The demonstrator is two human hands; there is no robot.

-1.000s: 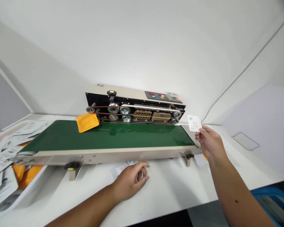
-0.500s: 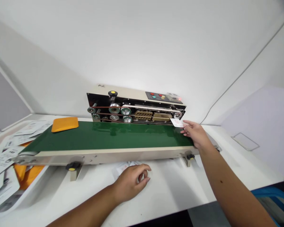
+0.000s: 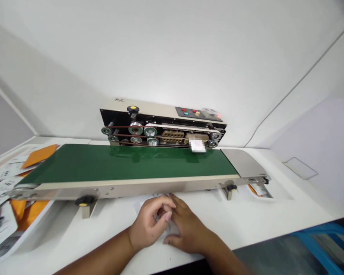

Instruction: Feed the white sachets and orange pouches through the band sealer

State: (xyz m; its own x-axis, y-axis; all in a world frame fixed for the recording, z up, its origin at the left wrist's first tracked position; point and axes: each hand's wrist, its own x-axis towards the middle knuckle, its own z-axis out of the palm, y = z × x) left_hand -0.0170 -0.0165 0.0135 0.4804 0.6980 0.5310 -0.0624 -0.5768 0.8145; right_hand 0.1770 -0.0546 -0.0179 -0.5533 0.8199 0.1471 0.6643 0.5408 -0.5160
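My left hand (image 3: 151,223) is low in front of the conveyor, its fingers curled in and its thumb close to the index finger. Whatever it may hold is hidden. Beside it, my right hand (image 3: 189,227) has its thumb apart from its fingers, whose tips are partly hidden behind the left. A pale, clear plastic piece (image 3: 172,229) shows between the two hands. Farther back, a small white packet (image 3: 197,145) sticks out of the band sealer (image 3: 160,118) over the green belt (image 3: 126,164), with neither hand touching it.
At the belt's left end, an orange packet (image 3: 40,155) lies tilted over a white bin (image 3: 36,233) of white and orange packets. Another white tray (image 3: 278,194) with packets sits under the right end. Black knobs (image 3: 84,201) jut from the conveyor's front. A blue-framed object (image 3: 312,236) stands lower right.
My right hand has let go of the white packet and come down beside my left. The packet has moved left along the sealer. The orange packet has slid off the belt's left end.
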